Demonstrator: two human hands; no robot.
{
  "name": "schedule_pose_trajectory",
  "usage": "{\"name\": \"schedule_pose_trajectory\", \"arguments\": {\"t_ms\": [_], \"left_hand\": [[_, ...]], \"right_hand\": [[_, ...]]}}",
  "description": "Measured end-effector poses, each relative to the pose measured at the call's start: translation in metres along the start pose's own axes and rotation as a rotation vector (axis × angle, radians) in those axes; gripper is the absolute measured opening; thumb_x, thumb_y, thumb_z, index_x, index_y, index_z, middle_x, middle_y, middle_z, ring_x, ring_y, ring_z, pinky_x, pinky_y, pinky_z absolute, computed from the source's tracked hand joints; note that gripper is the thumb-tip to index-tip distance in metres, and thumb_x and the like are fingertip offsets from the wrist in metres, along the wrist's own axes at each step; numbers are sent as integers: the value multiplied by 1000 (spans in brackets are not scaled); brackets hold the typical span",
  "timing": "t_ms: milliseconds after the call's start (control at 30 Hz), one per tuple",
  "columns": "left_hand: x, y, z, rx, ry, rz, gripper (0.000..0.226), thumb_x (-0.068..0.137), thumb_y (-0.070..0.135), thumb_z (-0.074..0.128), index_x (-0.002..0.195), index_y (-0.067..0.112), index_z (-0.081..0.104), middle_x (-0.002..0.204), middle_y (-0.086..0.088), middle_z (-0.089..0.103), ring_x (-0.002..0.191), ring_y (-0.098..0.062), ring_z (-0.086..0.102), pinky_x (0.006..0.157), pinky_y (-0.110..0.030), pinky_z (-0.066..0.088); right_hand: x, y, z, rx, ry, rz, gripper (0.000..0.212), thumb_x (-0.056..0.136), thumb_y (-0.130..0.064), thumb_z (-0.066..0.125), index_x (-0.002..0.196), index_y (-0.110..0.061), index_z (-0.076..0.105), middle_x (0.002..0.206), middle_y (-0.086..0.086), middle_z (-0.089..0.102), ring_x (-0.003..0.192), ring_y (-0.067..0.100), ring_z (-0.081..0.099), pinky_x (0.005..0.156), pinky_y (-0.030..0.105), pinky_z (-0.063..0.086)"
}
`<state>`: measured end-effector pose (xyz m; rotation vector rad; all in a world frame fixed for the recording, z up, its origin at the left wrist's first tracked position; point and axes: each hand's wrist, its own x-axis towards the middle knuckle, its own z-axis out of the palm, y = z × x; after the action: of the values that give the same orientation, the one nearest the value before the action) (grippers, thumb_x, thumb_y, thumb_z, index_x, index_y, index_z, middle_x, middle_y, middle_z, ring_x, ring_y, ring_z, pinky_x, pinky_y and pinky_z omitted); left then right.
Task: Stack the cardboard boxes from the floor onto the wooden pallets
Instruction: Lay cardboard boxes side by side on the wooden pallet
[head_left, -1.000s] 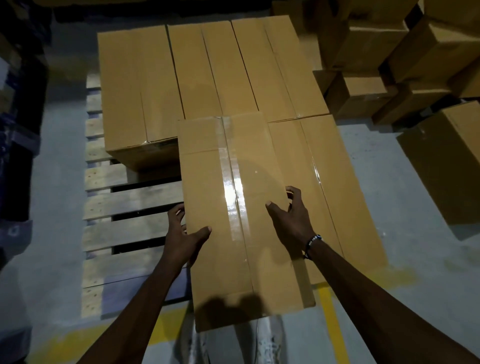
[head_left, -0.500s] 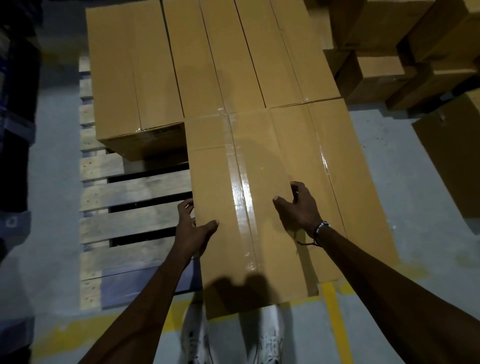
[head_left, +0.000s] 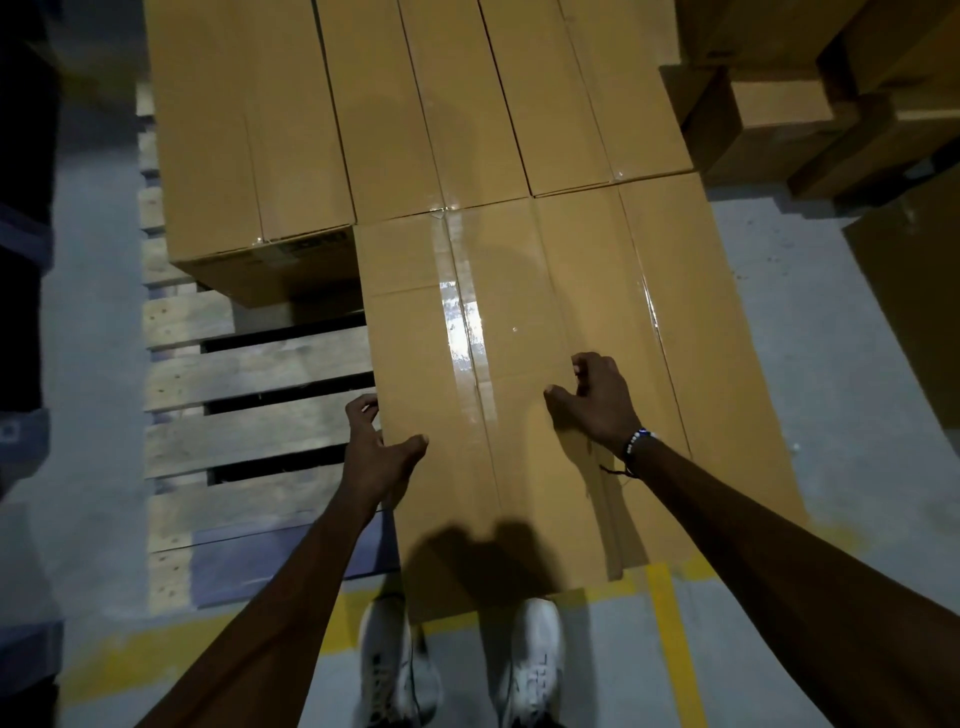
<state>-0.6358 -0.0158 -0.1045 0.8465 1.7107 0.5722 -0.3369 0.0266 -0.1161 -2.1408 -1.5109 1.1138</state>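
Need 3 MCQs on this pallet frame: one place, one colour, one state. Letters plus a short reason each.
1. Where is the bare part of the wooden pallet?
A. left of the box being handled
B. right of it
C. under the shoes

2. What colour are the floor lines?
A. red
B. yellow
C. white

3. How does the left hand meet the taped box?
A. hangs clear of it
B. lies flat on the tape
C. grips its left edge

Answers:
1 A, slats show left of the box.
2 B, yellow paint beside the white shoes.
3 C, thumb on top, fingers round the side; the right hand is at the right edge.
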Motion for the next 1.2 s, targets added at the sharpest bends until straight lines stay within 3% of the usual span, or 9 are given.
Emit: {"name": "schedule_pose_trajectory", "arguments": {"t_ms": [100,233,433,633,767,1067,1200], "left_hand": [[4,-2,1,16,-11,-1,81,85,3,80,144,17,27,130,3,45,94,-3,54,70,-26,51],[8,-6,5,22,-18,1,82,85,5,81,145,18,26,134,0,45,109,-22,54,83,-38,55],[12,-11,6,70,-11,-2,83,86,8,81,146,20,24,131,-1,46,95,-12,57,77,-36,56],[0,-8,14,139,28,26,93,85,7,81,156,14,21,148,-13,49,115,-23,51,95,-37,46],[-19,-18,22,168,54,41,101,81,2,83,159,11,20,147,-16,51,130,-35,53,99,-39,46],[-79,-71,33,247,63,12,107,76,6,87,159,11,21,146,-16,52,130,-37,53,104,-47,47],[-97,-91,34,253,47,2,103,79,8,86,159,11,20,148,-18,51,132,-39,52,107,-50,46]], "right_hand": [[1,-1,0,0,12,-6,57,89,-26,79,136,-6,53,126,9,50,95,20,52,77,28,44],[4,-1,0,-3,-20,-50,58,90,-22,78,139,-7,52,132,11,49,106,22,56,91,35,54],[-1,2,-3,31,-42,-55,60,89,-16,78,141,-8,50,133,11,47,106,23,56,93,33,54],[-29,26,-8,-60,-72,-64,73,85,-12,80,148,-10,42,136,13,45,112,22,52,99,42,53],[-58,48,-11,-89,-93,-81,82,82,-13,83,152,-13,40,138,13,44,117,26,53,98,40,54],[-136,105,-17,-148,-107,-104,98,72,-12,91,155,-14,39,134,14,45,113,30,54,88,31,45],[-162,123,-13,-157,-116,-110,113,61,-13,97,157,-13,37,132,12,43,113,24,50,89,30,45]]}}
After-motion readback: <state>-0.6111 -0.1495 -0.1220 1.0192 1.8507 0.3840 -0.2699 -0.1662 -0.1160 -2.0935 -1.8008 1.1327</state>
